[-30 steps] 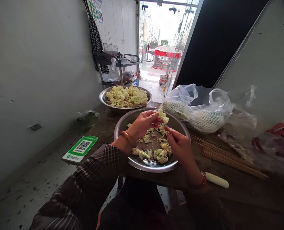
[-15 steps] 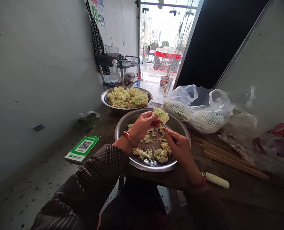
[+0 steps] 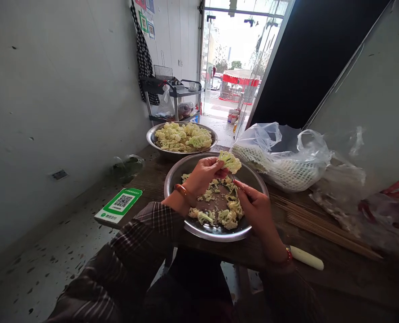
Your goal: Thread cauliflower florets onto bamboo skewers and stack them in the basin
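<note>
Pinched between the thumb and fingers of my left hand [image 3: 204, 175] is a pale green-white cauliflower floret [image 3: 230, 162], held above the near basin. My right hand [image 3: 255, 204] is closed on a thin skewer, mostly hidden by the fingers, with its upper end meeting the floret's underside. Below both hands lies a wide metal basin [image 3: 172, 184] with loose cauliflower pieces [image 3: 228, 219] and crumbs in it. Behind it stands a second metal basin [image 3: 148, 137] heaped with cauliflower [image 3: 184, 134], where a few thin sticks also lie.
Bamboo skewers [image 3: 330, 229] lie on the dark wooden table to the right, near a knife's cream handle [image 3: 307, 258]. Plastic bags with net-wrapped contents [image 3: 290, 172] stand behind them. A green QR-code sign [image 3: 120, 204] rests at the table's left edge. Beyond is a cart [image 3: 182, 92].
The view has shifted slightly, moving the scene a little to the right. Both hands keep their hold on the floret and skewer, with almost no change between them.
</note>
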`<control>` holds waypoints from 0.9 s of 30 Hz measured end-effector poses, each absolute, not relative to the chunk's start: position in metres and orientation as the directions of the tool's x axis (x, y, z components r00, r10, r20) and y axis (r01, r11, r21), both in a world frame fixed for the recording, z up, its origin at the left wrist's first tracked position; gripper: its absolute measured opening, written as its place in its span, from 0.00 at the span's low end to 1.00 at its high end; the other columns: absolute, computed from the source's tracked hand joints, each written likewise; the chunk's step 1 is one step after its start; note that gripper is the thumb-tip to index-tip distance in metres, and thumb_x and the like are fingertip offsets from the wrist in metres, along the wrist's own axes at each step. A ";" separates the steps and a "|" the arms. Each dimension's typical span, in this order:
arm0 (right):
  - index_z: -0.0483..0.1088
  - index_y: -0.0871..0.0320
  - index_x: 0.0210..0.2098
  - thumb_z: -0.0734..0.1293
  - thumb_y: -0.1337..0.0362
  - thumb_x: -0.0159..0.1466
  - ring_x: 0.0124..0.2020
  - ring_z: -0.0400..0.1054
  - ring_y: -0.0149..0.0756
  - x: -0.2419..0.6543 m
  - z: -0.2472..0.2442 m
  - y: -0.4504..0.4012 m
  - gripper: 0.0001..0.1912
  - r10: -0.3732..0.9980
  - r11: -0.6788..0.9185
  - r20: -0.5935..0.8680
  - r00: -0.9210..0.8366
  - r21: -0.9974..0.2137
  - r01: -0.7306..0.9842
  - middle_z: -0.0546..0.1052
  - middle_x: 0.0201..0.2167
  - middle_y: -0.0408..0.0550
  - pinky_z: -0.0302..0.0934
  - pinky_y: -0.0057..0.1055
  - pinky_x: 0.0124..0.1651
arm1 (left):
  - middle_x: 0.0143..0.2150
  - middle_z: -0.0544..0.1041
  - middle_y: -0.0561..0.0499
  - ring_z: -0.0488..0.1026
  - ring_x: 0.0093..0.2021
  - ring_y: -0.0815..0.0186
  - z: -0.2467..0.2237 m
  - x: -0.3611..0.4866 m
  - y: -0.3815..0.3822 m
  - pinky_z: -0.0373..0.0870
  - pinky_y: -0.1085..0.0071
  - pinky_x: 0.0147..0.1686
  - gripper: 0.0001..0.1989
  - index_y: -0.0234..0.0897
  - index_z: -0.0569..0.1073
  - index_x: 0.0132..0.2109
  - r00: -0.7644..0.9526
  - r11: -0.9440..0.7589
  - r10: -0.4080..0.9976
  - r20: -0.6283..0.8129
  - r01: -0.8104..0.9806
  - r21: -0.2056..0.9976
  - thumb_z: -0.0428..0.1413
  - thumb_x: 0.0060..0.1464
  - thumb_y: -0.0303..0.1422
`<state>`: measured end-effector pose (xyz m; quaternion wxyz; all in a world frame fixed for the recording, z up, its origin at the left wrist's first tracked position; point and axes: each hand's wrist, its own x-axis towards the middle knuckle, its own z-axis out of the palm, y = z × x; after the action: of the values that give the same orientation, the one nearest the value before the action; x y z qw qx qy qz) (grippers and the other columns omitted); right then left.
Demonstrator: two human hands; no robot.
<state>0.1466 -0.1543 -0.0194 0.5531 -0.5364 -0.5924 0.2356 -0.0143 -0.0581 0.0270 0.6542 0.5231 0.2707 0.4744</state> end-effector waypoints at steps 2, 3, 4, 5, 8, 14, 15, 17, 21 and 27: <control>0.79 0.55 0.53 0.66 0.57 0.67 0.55 0.75 0.49 0.147 -0.019 -0.155 0.18 0.899 0.309 0.398 0.183 -0.872 0.380 0.81 0.53 0.50 0.66 0.47 0.61 | 0.30 0.77 0.48 0.73 0.28 0.72 0.027 -0.014 -0.059 0.70 0.73 0.35 0.15 0.30 0.74 0.32 0.403 -0.016 0.903 0.152 -0.322 0.947 0.65 0.53 0.39; 0.79 0.55 0.53 0.66 0.57 0.67 0.55 0.75 0.49 0.147 -0.019 -0.155 0.18 0.899 0.310 0.400 0.181 -0.870 0.383 0.81 0.53 0.50 0.66 0.47 0.61 | 0.30 0.77 0.48 0.73 0.28 0.72 0.027 -0.014 -0.059 0.70 0.73 0.34 0.15 0.30 0.74 0.32 0.402 -0.026 0.902 0.157 -0.314 0.949 0.65 0.53 0.39; 0.79 0.56 0.53 0.66 0.57 0.67 0.55 0.76 0.49 0.147 -0.019 -0.155 0.18 0.898 0.314 0.403 0.178 -0.868 0.384 0.81 0.53 0.50 0.67 0.47 0.60 | 0.30 0.77 0.48 0.72 0.28 0.72 0.027 -0.015 -0.059 0.69 0.73 0.33 0.15 0.30 0.73 0.32 0.403 -0.035 0.901 0.162 -0.305 0.952 0.65 0.53 0.39; 0.79 0.56 0.53 0.66 0.57 0.67 0.55 0.76 0.49 0.147 -0.019 -0.155 0.19 0.897 0.318 0.407 0.175 -0.867 0.385 0.81 0.53 0.51 0.67 0.46 0.60 | 0.30 0.77 0.48 0.72 0.27 0.72 0.027 -0.015 -0.060 0.68 0.73 0.33 0.15 0.30 0.73 0.32 0.404 -0.045 0.899 0.168 -0.295 0.954 0.65 0.54 0.39; 0.79 0.56 0.52 0.66 0.58 0.67 0.54 0.76 0.49 0.147 -0.017 -0.156 0.18 0.892 0.326 0.419 0.172 -0.858 0.398 0.81 0.52 0.52 0.68 0.46 0.59 | 0.29 0.76 0.48 0.70 0.26 0.73 0.028 -0.016 -0.061 0.66 0.75 0.30 0.15 0.30 0.73 0.31 0.406 -0.100 0.892 0.201 -0.257 0.961 0.63 0.54 0.39; 0.80 0.55 0.52 0.66 0.58 0.67 0.54 0.77 0.48 0.154 -0.016 -0.158 0.17 0.867 0.359 0.481 0.130 -0.784 0.506 0.81 0.52 0.51 0.70 0.45 0.57 | 0.28 0.76 0.50 0.69 0.26 0.73 0.035 -0.019 -0.067 0.65 0.76 0.30 0.14 0.31 0.73 0.30 0.399 -0.239 0.878 0.263 -0.110 0.965 0.60 0.57 0.39; 0.80 0.55 0.51 0.66 0.58 0.67 0.53 0.77 0.48 0.156 -0.016 -0.158 0.17 0.862 0.367 0.491 0.122 -0.772 0.519 0.82 0.51 0.51 0.70 0.44 0.57 | 0.28 0.76 0.50 0.68 0.26 0.73 0.037 -0.019 -0.068 0.64 0.76 0.29 0.14 0.31 0.73 0.30 0.403 -0.244 0.878 0.258 -0.085 0.966 0.59 0.57 0.39; 0.80 0.55 0.51 0.66 0.59 0.67 0.52 0.78 0.48 0.159 -0.016 -0.158 0.17 0.851 0.380 0.513 0.111 -0.750 0.542 0.82 0.50 0.51 0.71 0.44 0.56 | 0.27 0.76 0.51 0.67 0.25 0.74 0.038 -0.019 -0.069 0.63 0.76 0.28 0.14 0.32 0.73 0.30 0.409 -0.249 0.879 0.245 -0.045 0.967 0.58 0.58 0.39; 0.81 0.55 0.49 0.66 0.59 0.67 0.49 0.79 0.47 0.160 -0.018 -0.158 0.16 0.829 0.390 0.546 0.122 -0.720 0.574 0.83 0.48 0.51 0.72 0.44 0.54 | 0.27 0.76 0.51 0.67 0.26 0.73 0.036 -0.017 -0.068 0.64 0.75 0.29 0.15 0.32 0.73 0.29 0.445 -0.239 0.863 0.241 -0.062 0.969 0.59 0.57 0.39; 0.81 0.56 0.48 0.65 0.61 0.67 0.45 0.80 0.46 0.159 -0.017 -0.161 0.15 0.799 0.410 0.588 0.129 -0.688 0.599 0.84 0.46 0.52 0.73 0.41 0.48 | 0.28 0.76 0.50 0.69 0.26 0.73 0.024 -0.013 -0.061 0.65 0.74 0.30 0.18 0.31 0.74 0.30 0.515 -0.156 0.828 0.222 -0.168 0.973 0.63 0.53 0.44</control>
<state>0.1593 -0.1611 -0.0174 0.5275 -0.5349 -0.6531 0.0949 -0.0132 -0.0612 0.0243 0.5954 0.6347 0.2598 0.4185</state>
